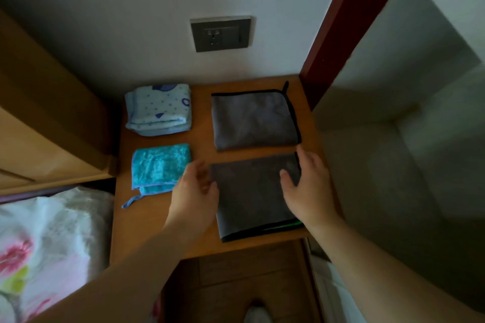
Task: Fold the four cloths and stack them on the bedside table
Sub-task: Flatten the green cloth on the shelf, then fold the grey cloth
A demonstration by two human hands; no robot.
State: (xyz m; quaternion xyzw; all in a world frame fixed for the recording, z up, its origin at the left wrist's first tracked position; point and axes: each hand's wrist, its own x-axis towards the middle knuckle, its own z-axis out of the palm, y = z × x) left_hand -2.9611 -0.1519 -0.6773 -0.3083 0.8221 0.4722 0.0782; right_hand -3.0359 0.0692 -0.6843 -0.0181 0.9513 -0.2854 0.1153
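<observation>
Folding appears done; stacking pending. Left hand [195, 189], right hand [307, 183] open, empty, flank near grey cloth [252, 199]; nxt: lift, stack.

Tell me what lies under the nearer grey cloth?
The nearer grey cloth lies on the bedside table; a green edge peeks from its front fold. Anything beneath is covered.

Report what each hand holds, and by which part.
Neither hand grips anything. The right hand rests flat on the right side of the near folded grey cloth; the left hand is open at its left edge, contact unclear.
</observation>
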